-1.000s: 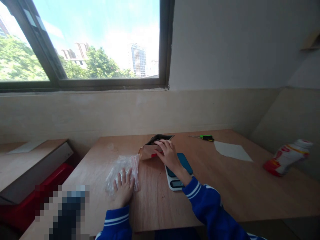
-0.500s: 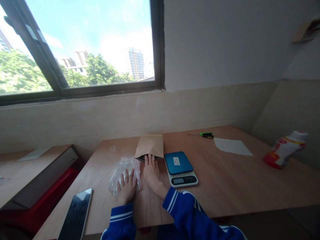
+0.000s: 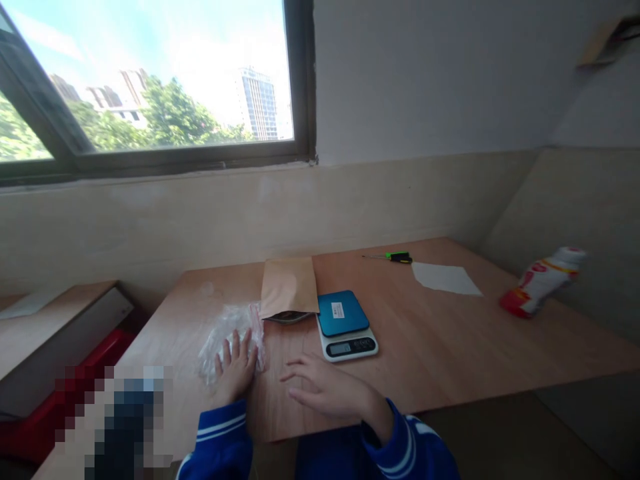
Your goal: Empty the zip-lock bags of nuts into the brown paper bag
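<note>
My left hand (image 3: 235,367) lies with fingers spread on a crumpled clear zip-lock bag (image 3: 219,340), which has a pinkish zip strip along its right side. My right hand (image 3: 325,385) is over the table near its front edge, fingers stretched and apart, with nothing in it. Beyond it a brown paper bag (image 3: 290,287) lies flat, its dark mouth gaping a little toward me. Just right of the bag stands a digital kitchen scale (image 3: 353,347) with a blue top plate and a small display. What the paper bag holds is hidden.
A screwdriver (image 3: 395,257) with a green and black handle lies at the back, beside a white sheet of paper (image 3: 445,279). A red and white bottle (image 3: 543,283) stands at the right. Front left is a blurred-out dark object (image 3: 123,427). A window (image 3: 180,153) is behind.
My right hand has come out of the paper bag's mouth and drawn back toward me, empty. My left hand stays on the clear bag. The whole view has shifted slightly.
</note>
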The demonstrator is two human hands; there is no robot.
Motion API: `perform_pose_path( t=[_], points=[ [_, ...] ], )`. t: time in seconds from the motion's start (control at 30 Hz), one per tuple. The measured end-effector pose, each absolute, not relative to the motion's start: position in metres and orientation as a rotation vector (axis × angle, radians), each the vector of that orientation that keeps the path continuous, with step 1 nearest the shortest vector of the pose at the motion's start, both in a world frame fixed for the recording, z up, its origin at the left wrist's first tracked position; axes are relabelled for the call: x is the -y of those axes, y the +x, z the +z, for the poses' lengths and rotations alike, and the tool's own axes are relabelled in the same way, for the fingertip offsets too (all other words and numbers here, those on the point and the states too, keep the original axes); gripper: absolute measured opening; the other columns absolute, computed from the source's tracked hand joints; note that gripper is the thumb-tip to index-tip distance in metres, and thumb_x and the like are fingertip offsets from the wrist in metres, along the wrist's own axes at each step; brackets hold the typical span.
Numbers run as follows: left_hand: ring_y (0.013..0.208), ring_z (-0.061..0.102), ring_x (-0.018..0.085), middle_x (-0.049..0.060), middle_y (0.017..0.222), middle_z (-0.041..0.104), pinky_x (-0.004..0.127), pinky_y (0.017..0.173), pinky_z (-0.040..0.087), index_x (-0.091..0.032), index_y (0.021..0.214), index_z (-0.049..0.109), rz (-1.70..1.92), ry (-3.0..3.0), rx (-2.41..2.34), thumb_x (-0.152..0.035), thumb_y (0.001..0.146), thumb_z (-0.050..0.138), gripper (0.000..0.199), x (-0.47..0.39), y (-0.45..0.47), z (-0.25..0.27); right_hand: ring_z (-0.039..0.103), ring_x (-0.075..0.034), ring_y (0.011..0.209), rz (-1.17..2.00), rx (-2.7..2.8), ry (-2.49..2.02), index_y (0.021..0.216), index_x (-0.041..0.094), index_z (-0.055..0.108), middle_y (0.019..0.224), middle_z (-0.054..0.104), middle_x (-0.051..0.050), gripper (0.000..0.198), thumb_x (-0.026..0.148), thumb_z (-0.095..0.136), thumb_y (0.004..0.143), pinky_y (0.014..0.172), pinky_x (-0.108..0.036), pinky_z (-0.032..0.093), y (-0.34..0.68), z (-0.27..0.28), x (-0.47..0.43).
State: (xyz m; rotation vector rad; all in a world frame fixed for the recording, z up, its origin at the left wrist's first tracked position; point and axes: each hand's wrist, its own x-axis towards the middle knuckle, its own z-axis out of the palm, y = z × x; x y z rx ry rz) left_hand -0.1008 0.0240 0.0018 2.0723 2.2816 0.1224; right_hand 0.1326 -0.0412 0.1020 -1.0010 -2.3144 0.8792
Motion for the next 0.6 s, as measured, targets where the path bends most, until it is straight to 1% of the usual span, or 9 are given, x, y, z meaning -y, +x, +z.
perform_pose_path(
  t=[0.07, 0.1, 0.17, 0.23, 0.3, 0.37, 0.47, 0.6],
  points=[
    [0.138, 0.028, 0.036, 0.015, 0.154, 0.026, 0.060, 0.107, 0.026, -0.022, 0.146, 0.032, 0.155, 2.041, -2.292, -0.034, 0.095, 0.027, 0.052, -0.024, -0.102, 0.001, 0.061, -0.018, 0.105, 1.026, 2.091, -1.068, 0.109, 0.024, 0.067, 0.110, 0.067, -0.006, 0.027, 0.030, 0.046, 0.092, 0.093, -0.031, 0.047, 0.159, 0.105, 0.051],
    [0.139, 0.028, 0.037, 0.015, 0.154, 0.026, 0.060, 0.107, 0.026, -0.022, 0.146, 0.031, 0.160, 2.031, -2.296, -0.035, 0.095, 0.026, 0.053, -0.024, -0.102, 0.001, 0.062, -0.018, 0.102, 1.034, 1.949, -1.137, 0.107, 0.024, 0.067, 0.108, 0.067, -0.005, 0.029, 0.031, 0.043, 0.093, 0.089, -0.030, 0.049, 0.172, 0.102, 0.052],
    [0.139, 0.027, 0.037, 0.015, 0.154, 0.026, 0.060, 0.107, 0.026, -0.022, 0.147, 0.030, 0.164, 2.030, -2.299, -0.035, 0.095, 0.024, 0.053, -0.023, -0.102, 0.002, 0.062, -0.019, 0.101, 0.921, 1.673, -1.289, 0.105, 0.022, 0.067, 0.109, 0.067, -0.007, 0.031, 0.034, 0.040, 0.093, 0.084, -0.031, 0.050, 0.199, 0.090, 0.051],
    [0.139, 0.027, 0.037, 0.014, 0.154, 0.026, 0.060, 0.106, 0.026, -0.022, 0.147, 0.030, 0.157, 2.020, -2.317, -0.035, 0.096, 0.022, 0.053, -0.022, -0.101, 0.002, 0.063, -0.022, 0.099, 0.719, 1.456, -1.425, 0.104, 0.020, 0.065, 0.108, 0.067, -0.009, 0.034, 0.038, 0.039, 0.092, 0.082, -0.034, 0.050, 0.226, 0.071, 0.045],
    [0.139, 0.026, 0.037, 0.013, 0.155, 0.025, 0.059, 0.107, 0.026, -0.022, 0.147, 0.030, 0.145, 2.013, -2.335, -0.035, 0.096, 0.020, 0.053, -0.022, -0.101, 0.002, 0.063, -0.024, 0.092, 0.555, 1.293, -1.526, 0.101, 0.017, 0.065, 0.104, 0.068, -0.012, 0.034, 0.039, 0.041, 0.089, 0.080, -0.037, 0.050, 0.251, 0.048, 0.041],
    [0.140, 0.025, 0.036, 0.013, 0.155, 0.024, 0.058, 0.108, 0.025, -0.022, 0.147, 0.029, 0.138, 2.018, -2.341, -0.036, 0.096, 0.019, 0.054, -0.021, -0.102, 0.001, 0.063, -0.026, 0.087, 0.479, 1.181, -1.569, 0.097, 0.016, 0.065, 0.099, 0.068, -0.014, 0.034, 0.040, 0.043, 0.086, 0.078, -0.040, 0.050, 0.271, 0.027, 0.039],
    [0.140, 0.026, 0.036, 0.014, 0.155, 0.025, 0.057, 0.108, 0.024, -0.022, 0.147, 0.029, 0.121, 2.038, -2.351, -0.035, 0.097, 0.019, 0.053, -0.020, -0.103, 0.000, 0.064, -0.027, 0.088, 0.437, 1.112, -1.602, 0.092, 0.016, 0.065, 0.096, 0.069, -0.015, 0.032, 0.038, 0.044, 0.083, 0.079, -0.042, 0.051, 0.287, 0.005, 0.041],
    [0.140, 0.025, 0.036, 0.014, 0.154, 0.027, 0.057, 0.108, 0.023, -0.022, 0.145, 0.034, 0.048, 2.058, -2.354, -0.032, 0.096, 0.023, 0.051, -0.019, -0.102, 0.004, 0.065, -0.027, 0.089, 0.475, 1.153, -1.600, 0.093, 0.017, 0.065, 0.097, 0.070, -0.013, 0.030, 0.035, 0.043, 0.084, 0.081, -0.040, 0.051, 0.288, -0.002, 0.045]
  ],
)
